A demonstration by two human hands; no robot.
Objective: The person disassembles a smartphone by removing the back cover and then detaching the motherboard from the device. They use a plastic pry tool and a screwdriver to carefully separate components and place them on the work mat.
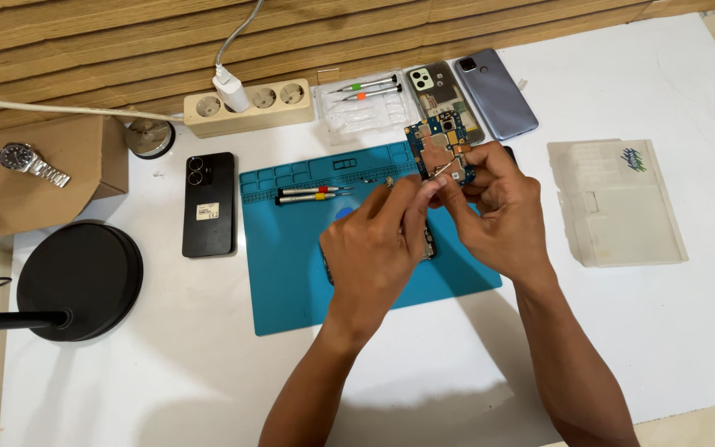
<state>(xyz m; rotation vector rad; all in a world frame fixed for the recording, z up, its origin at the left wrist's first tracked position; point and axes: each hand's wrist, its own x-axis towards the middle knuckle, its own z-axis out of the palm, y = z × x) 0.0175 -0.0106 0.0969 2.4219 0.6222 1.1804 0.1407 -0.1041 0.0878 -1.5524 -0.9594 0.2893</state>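
Bare desk lies open near me, while screwdrivers, black phone and plastic box flank my mat.

Bright, even light from above; soft forearm shadows on the white table; sharp focus throughout

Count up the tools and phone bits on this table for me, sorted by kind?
Screwdrivers: 4, two on the blue mat, two in the clear tray
Whole phones: 1, black
Opened phone body: 1
Phone back covers: 1
Circuit boards: 1, held by both hands
Total: 8
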